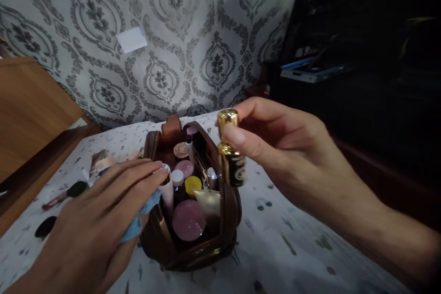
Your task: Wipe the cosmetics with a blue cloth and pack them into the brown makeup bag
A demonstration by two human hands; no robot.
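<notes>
An open brown leather toiletry bag (229, 211) stands in the middle of the bedcover, packed with cosmetics. My right hand (275, 142) hangs above its right side, pinching a small gold-capped black glass bottle (229, 149) between thumb and fingers. My left hand (96, 216) rests at the bag's near left edge, gripping a blue cloth (139, 222). Its fingertips are next to a white tube (167, 195). Inside the bag are a large pink round jar (189, 220), a yellow lid (193, 185) and a white-capped bottle (177, 178). My hands hide the bag's left wall and some contents.
The bag sits on a white patterned bedcover (275, 234). Left of it lie a makeup sponge on a stick (76, 189), a black sponge (46, 226) and some tubes (99, 165). A wooden board (31, 110) stands at far left, with patterned wallpaper (217, 64) behind.
</notes>
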